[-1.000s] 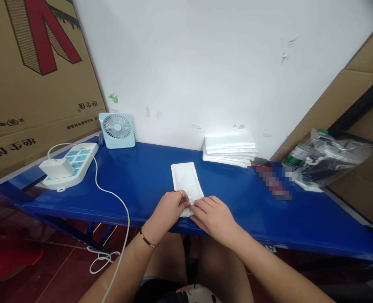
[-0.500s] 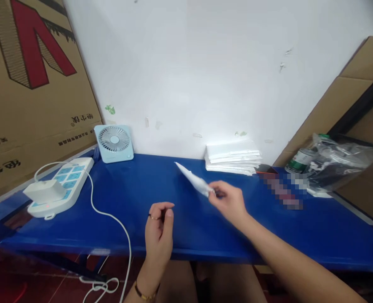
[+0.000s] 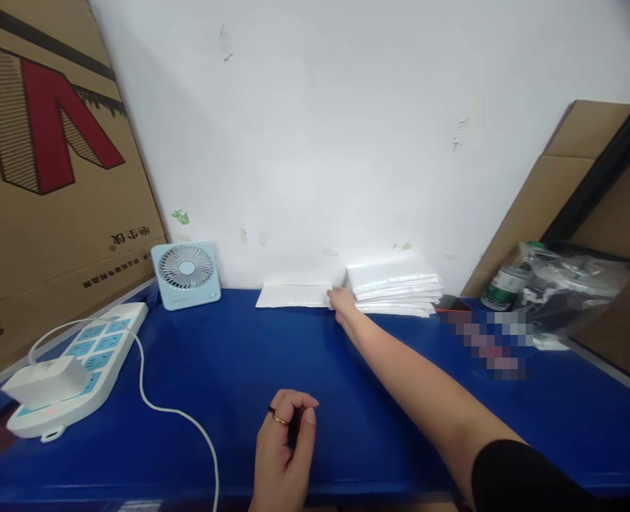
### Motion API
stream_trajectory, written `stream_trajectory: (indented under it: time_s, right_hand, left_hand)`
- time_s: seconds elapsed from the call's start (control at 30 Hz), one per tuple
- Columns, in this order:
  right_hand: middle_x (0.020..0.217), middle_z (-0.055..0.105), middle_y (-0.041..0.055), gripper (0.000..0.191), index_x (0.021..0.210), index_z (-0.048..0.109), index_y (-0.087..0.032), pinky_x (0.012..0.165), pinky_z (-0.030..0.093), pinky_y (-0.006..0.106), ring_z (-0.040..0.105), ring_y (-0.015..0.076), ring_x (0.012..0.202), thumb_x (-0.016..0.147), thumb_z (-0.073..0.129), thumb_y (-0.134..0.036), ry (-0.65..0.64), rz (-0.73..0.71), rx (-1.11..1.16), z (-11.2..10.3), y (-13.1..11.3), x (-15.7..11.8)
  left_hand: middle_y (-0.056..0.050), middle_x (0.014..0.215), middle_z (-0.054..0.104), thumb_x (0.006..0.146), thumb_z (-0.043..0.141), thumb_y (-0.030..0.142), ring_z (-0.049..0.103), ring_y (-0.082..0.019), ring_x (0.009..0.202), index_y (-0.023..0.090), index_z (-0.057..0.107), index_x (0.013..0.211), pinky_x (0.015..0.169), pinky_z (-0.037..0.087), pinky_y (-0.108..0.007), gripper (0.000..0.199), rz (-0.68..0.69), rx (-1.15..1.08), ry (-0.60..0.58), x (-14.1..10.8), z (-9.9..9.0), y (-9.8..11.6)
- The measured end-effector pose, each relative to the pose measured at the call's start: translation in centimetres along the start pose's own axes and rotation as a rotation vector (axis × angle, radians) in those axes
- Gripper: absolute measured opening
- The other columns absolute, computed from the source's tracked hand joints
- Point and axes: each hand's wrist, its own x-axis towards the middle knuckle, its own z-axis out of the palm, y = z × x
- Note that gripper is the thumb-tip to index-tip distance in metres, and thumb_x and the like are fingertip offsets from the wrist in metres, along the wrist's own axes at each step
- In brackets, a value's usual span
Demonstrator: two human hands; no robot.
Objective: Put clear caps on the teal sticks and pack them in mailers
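Note:
My right hand (image 3: pixel 343 302) reaches to the back of the blue table, its fingers closed on the right end of a flat white packet (image 3: pixel 294 295). That packet lies against the foot of the wall, and its exact kind does not show. Just right of this hand sits a stack of similar white packets (image 3: pixel 394 284), slightly uneven at the edges. My left hand (image 3: pixel 286 444) hovers near the table's front, fingers curled in and thumb tip close to the index finger. Nothing shows in it. A ring is on one of its fingers.
A light blue fan (image 3: pixel 187 274) stands at the back left. In front of it lies a white power strip (image 3: pixel 107 355) with a plugged-in adapter (image 3: pixel 48 380) and trailing white cable (image 3: pixel 179 412). At right are a can (image 3: pixel 504 288) and a clear plastic bag (image 3: pixel 576 291). Cardboard (image 3: pixel 64 213) rises at left.
My right hand has carried the white packet away from me to the wall, left of the stack, where it now lies flat. My left hand has curled more. The view has shifted.

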Motion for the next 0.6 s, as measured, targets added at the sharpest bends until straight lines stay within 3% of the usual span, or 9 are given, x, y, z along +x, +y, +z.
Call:
stream_trajectory:
  time_s: [0.1,0.13,0.2,0.27,0.3,0.37,0.47,0.53,0.6]
  right_hand:
    - [0.111,0.060,0.0127,0.029,0.095,0.064,-0.017,0.101,0.036,0.044,0.049,0.0288,0.114,0.068,0.057,-0.026,0.036,-0.081,-0.091,-4.1,-0.5,0.8]
    - [0.123,0.054,0.0119,0.036,0.104,0.061,-0.017,0.106,0.030,0.042,0.041,0.0270,0.122,0.070,0.056,-0.026,0.061,-0.145,-0.123,-6.4,-0.7,1.6]
    - [0.131,0.045,0.0146,0.045,0.119,0.053,-0.016,0.106,0.027,0.046,0.035,0.0278,0.126,0.075,0.051,-0.028,0.248,-0.287,-0.348,-11.8,-0.8,3.6]
    - [0.136,0.038,0.0188,0.053,0.127,0.045,-0.014,0.101,0.029,0.049,0.033,0.0310,0.126,0.078,0.049,-0.033,0.481,-0.110,-0.528,-17.4,-0.4,6.2]
    - [0.135,0.037,0.0209,0.056,0.128,0.044,-0.012,0.099,0.030,0.051,0.034,0.0335,0.125,0.078,0.050,-0.039,0.517,0.034,-0.604,-19.9,0.0,7.4]
    - [0.126,0.044,0.0246,0.057,0.118,0.054,-0.010,0.091,0.033,0.055,0.038,0.0396,0.118,0.075,0.053,-0.048,0.421,0.207,-0.688,-23.4,0.9,9.4]
    - [0.100,0.059,0.0195,0.037,0.089,0.066,-0.011,0.085,0.038,0.050,0.048,0.0368,0.103,0.072,0.059,-0.044,0.314,0.222,-0.698,-25.2,2.0,10.8]
    - [0.099,0.059,0.0153,0.028,0.085,0.066,-0.015,0.087,0.036,0.047,0.048,0.0330,0.102,0.072,0.060,-0.039,0.299,0.174,-0.712,-24.8,2.0,10.8]
    - [0.102,0.058,0.0130,0.026,0.089,0.064,-0.016,0.088,0.035,0.045,0.048,0.0289,0.101,0.076,0.056,-0.037,0.335,0.019,-0.690,-24.1,1.2,10.4]
  left_hand:
    - [-0.003,0.079,0.056,0.089,0.044,0.031,0.053,-0.016,0.071,0.020,0.057,0.086,0.064,0.042,-0.026,0.017,0.013,0.012,-0.048,0.1,0.0,-0.1]
    - [-0.003,0.079,0.056,0.089,0.044,0.031,0.053,-0.015,0.071,0.020,0.056,0.087,0.064,0.042,-0.025,0.017,0.018,0.014,-0.055,0.1,0.0,-0.1]
    - [-0.003,0.079,0.056,0.089,0.044,0.030,0.053,-0.015,0.071,0.020,0.056,0.087,0.064,0.043,-0.025,0.016,0.030,0.026,-0.072,0.2,0.0,-0.1]
    - [-0.002,0.078,0.057,0.088,0.045,0.030,0.053,-0.015,0.070,0.020,0.057,0.086,0.063,0.043,-0.025,0.015,0.045,0.049,-0.079,0.2,0.2,-0.1]
    - [-0.002,0.077,0.057,0.088,0.045,0.030,0.053,-0.015,0.069,0.020,0.057,0.086,0.062,0.043,-0.024,0.015,0.049,0.064,-0.078,0.3,0.2,-0.1]
    - [-0.002,0.076,0.057,0.087,0.046,0.031,0.053,-0.015,0.067,0.021,0.057,0.085,0.061,0.043,-0.024,0.015,0.049,0.093,-0.083,0.3,0.4,-0.2]
    - [-0.001,0.075,0.058,0.087,0.046,0.030,0.054,-0.015,0.067,0.022,0.058,0.086,0.061,0.044,-0.024,0.015,0.027,0.130,-0.103,0.4,0.5,-0.3]
    - [-0.001,0.076,0.058,0.087,0.046,0.031,0.054,-0.015,0.070,0.022,0.058,0.087,0.064,0.044,-0.025,0.015,0.016,0.149,-0.118,0.4,0.5,-0.5]
    - [-0.001,0.075,0.058,0.088,0.046,0.032,0.054,-0.016,0.070,0.022,0.058,0.088,0.065,0.044,-0.026,0.015,0.009,0.165,-0.131,0.3,0.4,-0.6]
